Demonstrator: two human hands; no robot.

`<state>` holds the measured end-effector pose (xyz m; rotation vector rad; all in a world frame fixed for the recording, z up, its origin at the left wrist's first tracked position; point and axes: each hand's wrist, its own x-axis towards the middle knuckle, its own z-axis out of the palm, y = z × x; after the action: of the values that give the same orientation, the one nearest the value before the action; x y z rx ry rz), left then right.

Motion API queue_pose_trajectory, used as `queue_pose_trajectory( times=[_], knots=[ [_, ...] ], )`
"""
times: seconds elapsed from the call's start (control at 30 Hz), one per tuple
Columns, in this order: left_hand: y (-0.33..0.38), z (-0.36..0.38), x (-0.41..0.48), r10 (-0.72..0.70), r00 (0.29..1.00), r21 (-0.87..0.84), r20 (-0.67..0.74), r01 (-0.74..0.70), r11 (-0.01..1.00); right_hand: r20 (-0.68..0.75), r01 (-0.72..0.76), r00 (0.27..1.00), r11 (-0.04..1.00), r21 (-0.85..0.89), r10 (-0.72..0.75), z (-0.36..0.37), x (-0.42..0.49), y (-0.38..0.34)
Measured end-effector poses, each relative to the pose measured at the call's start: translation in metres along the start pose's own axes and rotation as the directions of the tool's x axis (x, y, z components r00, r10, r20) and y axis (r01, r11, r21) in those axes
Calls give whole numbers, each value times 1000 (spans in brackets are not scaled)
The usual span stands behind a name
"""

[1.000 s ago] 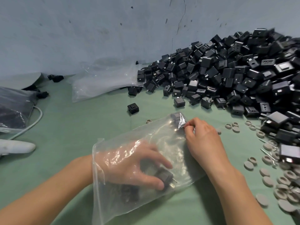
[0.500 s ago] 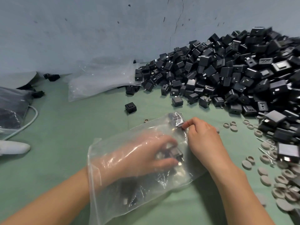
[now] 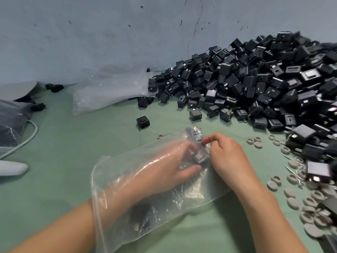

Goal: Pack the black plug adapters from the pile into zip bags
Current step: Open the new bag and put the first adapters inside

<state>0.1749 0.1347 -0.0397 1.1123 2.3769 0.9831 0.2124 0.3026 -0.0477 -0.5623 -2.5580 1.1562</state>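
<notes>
where the left hand [image 3: 169, 167] sits: wrist-deep inside the clear plastic zip bag [image 3: 191, 196], fingers and thumb curled round one black cube-shaped plug adapter [image 3: 199, 156], apparently carrying it to the closed end so the bag fills from the bottom.
right hand: the right hand [image 3: 226, 156] is outside the bag, thumb and forefinger pinching the film at its far corner, likely to hold the limp plastic taut against the push.
bag: lies flat on the pale green table cover [image 3: 73, 152], mouth toward the person; a few dark adapters [image 3: 144, 214] show dimly near the mouth.
pile: the heap of black plug adapters [image 3: 255, 79] banks against the wall, right of the bag.
stray: one lone black adapter [image 3: 143, 121] sits apart, beyond the bag.
grey discs: round grey plastic discs [image 3: 291, 196] lie scattered beside the right forearm, seemingly not part of this job.
</notes>
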Motion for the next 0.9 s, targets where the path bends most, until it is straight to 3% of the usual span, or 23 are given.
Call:
queue_pose_trajectory(
  times=[0.07,0.23,0.37,0.53,0.7,0.8,0.9],
  knots=[
    [2,0,4,6,998,89,-65,0,996,4,-3,1000,1000,11,3,0,0,-1],
    [10,2,16,-85,988,88,-132,97,991,-8,-24,1000,999,41,24,-1,-1,0],
    [17,9,28,-83,987,-60,-138,75,995,-9,15,1000,999,-37,-15,-1,-2,1],
    [22,-7,17,-24,992,90,-124,35,995,-28,63,997,988,-140,-68,-2,-2,1],
    [4,-52,-45,60,998,317,26,-65,946,-14,70,997,984,-165,-74,0,-2,1],
    [-12,-64,-79,-64,996,339,54,41,940,-17,75,997,983,-167,-79,0,-3,1],
    [-22,-65,-98,-189,966,264,176,138,955,-22,80,996,984,-160,-84,0,-5,1]
  ],
)
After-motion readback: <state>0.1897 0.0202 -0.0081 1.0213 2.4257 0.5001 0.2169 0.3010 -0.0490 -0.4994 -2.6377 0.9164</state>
